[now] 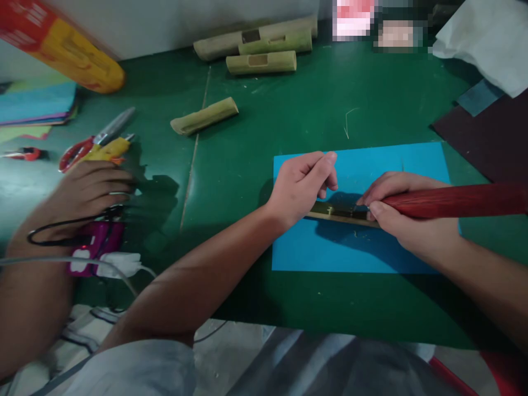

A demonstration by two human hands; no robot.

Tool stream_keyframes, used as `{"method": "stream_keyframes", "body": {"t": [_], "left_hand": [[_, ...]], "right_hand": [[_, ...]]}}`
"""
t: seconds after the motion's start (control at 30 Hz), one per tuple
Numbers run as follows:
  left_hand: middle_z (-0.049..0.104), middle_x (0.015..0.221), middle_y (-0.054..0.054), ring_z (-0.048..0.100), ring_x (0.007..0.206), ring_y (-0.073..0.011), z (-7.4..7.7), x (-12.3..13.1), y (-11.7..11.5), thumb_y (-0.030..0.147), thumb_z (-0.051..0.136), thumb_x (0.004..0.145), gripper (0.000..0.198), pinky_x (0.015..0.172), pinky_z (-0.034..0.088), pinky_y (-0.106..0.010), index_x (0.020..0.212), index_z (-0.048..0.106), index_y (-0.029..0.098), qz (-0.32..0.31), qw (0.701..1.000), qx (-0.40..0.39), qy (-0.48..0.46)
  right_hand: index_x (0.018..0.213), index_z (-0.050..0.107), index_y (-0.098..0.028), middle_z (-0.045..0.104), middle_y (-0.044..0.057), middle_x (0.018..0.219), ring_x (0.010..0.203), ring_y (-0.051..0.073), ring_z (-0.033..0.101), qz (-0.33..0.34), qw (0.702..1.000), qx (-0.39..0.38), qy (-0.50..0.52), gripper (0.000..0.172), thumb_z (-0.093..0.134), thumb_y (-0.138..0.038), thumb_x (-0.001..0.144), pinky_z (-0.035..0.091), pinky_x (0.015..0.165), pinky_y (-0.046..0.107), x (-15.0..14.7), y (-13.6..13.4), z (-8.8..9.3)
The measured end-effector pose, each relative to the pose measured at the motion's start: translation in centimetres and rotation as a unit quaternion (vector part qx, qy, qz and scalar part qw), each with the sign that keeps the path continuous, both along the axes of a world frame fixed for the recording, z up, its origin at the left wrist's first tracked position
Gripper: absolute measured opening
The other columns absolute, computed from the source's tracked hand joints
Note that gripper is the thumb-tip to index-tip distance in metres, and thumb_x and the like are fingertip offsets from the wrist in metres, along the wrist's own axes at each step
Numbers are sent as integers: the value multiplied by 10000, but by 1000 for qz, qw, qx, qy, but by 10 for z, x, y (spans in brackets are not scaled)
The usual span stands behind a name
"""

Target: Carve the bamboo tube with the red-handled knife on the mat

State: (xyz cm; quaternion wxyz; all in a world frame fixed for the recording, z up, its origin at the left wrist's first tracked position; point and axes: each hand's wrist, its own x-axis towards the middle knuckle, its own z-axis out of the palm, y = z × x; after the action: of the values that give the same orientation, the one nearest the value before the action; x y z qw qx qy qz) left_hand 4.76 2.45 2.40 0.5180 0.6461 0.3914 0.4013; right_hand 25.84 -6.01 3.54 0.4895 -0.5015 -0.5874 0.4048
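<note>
On a sheet of blue paper (355,258) lies a narrow split length of bamboo (342,213) with a dark hollow side. My right hand (406,206) grips a thick, red wooden-handled carving tool (457,201), its thin tip close to the bamboo and partly hidden by my fingers. Over the bamboo's left end, my left hand (303,179) is loosely closed, fingers curled and thumb on top, with nothing visible in it. The wrist hides that end, so I cannot tell whether it presses on the bamboo. Small shavings lie on the paper.
Several cut bamboo tubes (262,63) lie at the back, another (205,116) nearer. At left, another person's hand (97,187) is beside a yellow glue gun (112,149), red-handled scissors (74,155) and a purple power strip (97,247) with cables. Dark sheets (480,137) lie right.
</note>
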Motion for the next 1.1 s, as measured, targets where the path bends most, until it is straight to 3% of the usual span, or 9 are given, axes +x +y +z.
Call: {"method": "stream_keyframes", "body": {"t": [0.3, 0.57, 0.7, 0.87, 1.1], "left_hand": [[718, 654, -27, 595, 545, -104, 0, 1, 0, 854, 658, 1088, 768, 574, 505, -276, 665, 700, 214, 2, 1000, 2, 8], [707, 647, -20, 602, 544, -98, 0, 1, 1, 862, 662, 1083, 777, 573, 501, -266, 669, 701, 206, -5, 1000, 3, 2], [730, 672, -14, 596, 532, -87, -2, 1, 1, 844, 684, 1081, 755, 563, 498, -257, 679, 705, 204, -10, 1000, 6, -7], [725, 673, -5, 598, 531, -82, -4, 1, 2, 827, 692, 1087, 745, 564, 502, -253, 678, 706, 204, -13, 1000, 13, -14], [720, 670, -8, 596, 535, -83, -2, 2, 2, 835, 685, 1088, 758, 556, 500, -256, 666, 686, 205, -10, 1000, 6, -15]], "right_hand": [[790, 815, -331, 827, -21, 815, 667, 186, 724, -1, 1000, -13, -4, 123, 866, -268, 882, 604, 643, 360, -1, 3, 2], [856, 867, -359, 857, -16, 879, 766, 211, 794, 5, 1000, -9, -13, 119, 873, -261, 923, 649, 695, 354, 3, 1, -3], [953, 922, -365, 907, -9, 995, 802, 208, 833, 13, 999, -41, 1, 39, 944, -362, 922, 680, 689, 320, 4, 0, -7], [1078, 967, -371, 931, 10, 1022, 754, 216, 849, 61, 990, -129, -3, 207, 1016, -449, 892, 718, 667, 322, 7, 4, -2], [987, 967, -372, 924, -5, 950, 692, 197, 835, 65, 988, -137, 41, 215, 1064, -410, 798, 702, 615, 294, 3, 13, 2]]}}
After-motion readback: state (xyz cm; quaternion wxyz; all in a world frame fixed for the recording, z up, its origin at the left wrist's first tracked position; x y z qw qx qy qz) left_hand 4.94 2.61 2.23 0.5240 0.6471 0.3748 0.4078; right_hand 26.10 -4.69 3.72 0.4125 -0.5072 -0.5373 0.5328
